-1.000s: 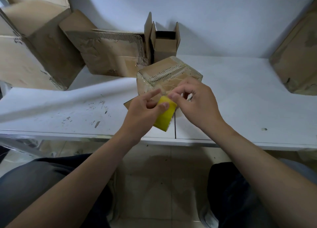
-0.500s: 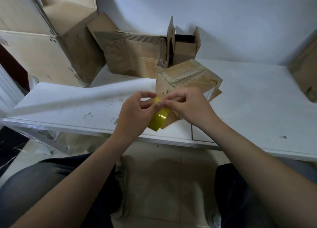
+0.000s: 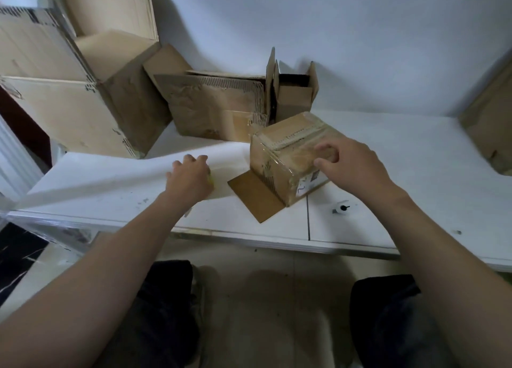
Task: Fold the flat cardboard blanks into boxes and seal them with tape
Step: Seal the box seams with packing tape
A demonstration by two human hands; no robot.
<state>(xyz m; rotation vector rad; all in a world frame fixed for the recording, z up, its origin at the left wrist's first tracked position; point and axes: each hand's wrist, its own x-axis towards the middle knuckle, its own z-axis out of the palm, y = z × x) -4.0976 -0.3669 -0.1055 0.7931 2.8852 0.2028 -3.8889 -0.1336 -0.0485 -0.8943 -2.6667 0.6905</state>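
Box (image 3: 288, 157) under inspection: small, folded up, with clear tape over its top seam and left face. It stands on the white table (image 3: 429, 151). One brown flap (image 3: 256, 198) lies flat on the table from the box's near left base and appears unsealed.

Right hand (image 3: 349, 162) sits at the box's near right top corner. Its thumb is on the near edge and its bent fingers are on the top, clamped lightly on the box, probably to steady or turn it so the loose flap can be reached.

Left hand (image 3: 191, 176) lies on the table left of the box, knuckles up. Its fingers are curled down round a yellow object (image 3: 211, 179), of which only a sliver shows. This is likely the tape, kept close for the next strip.

Flat blanks (image 3: 219, 110) lean behind the box to its left, and an open box (image 3: 295, 96) stands directly behind it.
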